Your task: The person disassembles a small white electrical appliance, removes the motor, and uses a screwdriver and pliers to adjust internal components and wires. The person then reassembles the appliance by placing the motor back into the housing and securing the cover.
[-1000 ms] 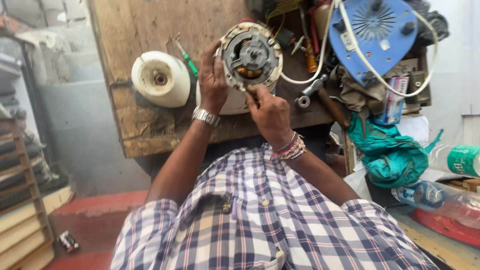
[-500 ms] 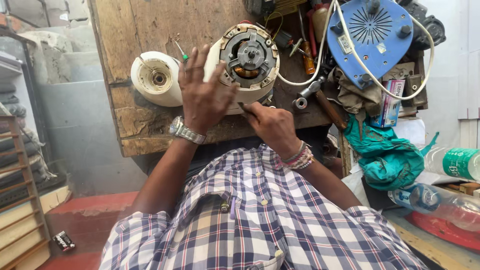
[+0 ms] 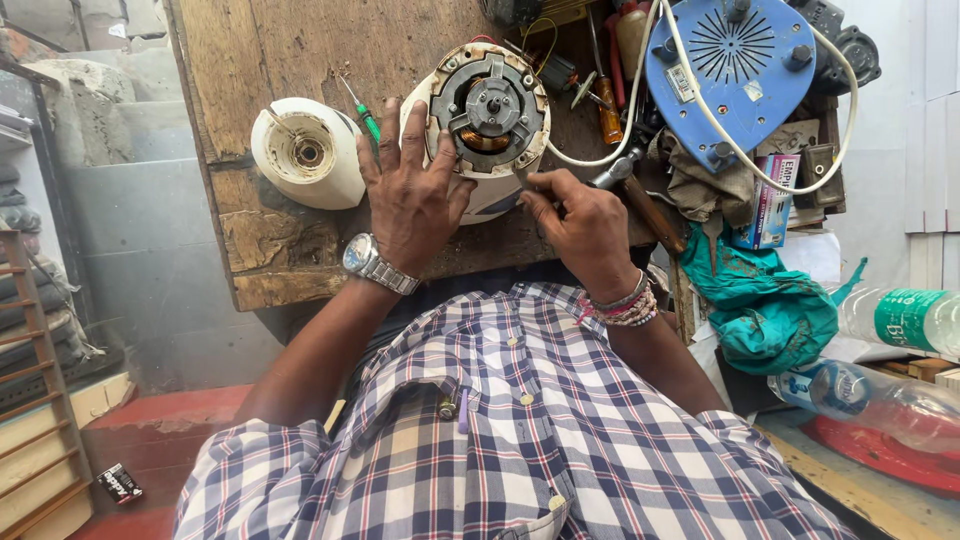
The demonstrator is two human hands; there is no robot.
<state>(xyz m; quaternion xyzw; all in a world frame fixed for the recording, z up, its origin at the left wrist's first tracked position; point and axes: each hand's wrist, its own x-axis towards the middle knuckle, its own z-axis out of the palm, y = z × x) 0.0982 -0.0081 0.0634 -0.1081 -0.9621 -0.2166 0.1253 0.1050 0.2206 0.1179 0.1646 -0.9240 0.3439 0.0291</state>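
Observation:
A round electric motor point(image 3: 490, 105) with copper windings sits in a white housing point(image 3: 490, 200) on the wooden bench point(image 3: 290, 60). My left hand point(image 3: 410, 200), with a wristwatch, lies with fingers spread against the housing's left side and steadies it. My right hand point(image 3: 580, 220), with bead bracelets, is at the housing's lower right rim. Its fingertips are pinched on a thin metal tool whose tip touches the rim.
A white cone-shaped cover point(image 3: 305, 150) and a green screwdriver point(image 3: 365, 118) lie left of the motor. A blue round base point(image 3: 740, 70) with a white cord point(image 3: 690, 90), hand tools, a teal cloth point(image 3: 765, 310) and plastic bottles point(image 3: 870, 395) crowd the right side.
My right hand has drawn back from the motor's face to its lower right rim. My left hand has slid lower on the housing and spread its fingers.

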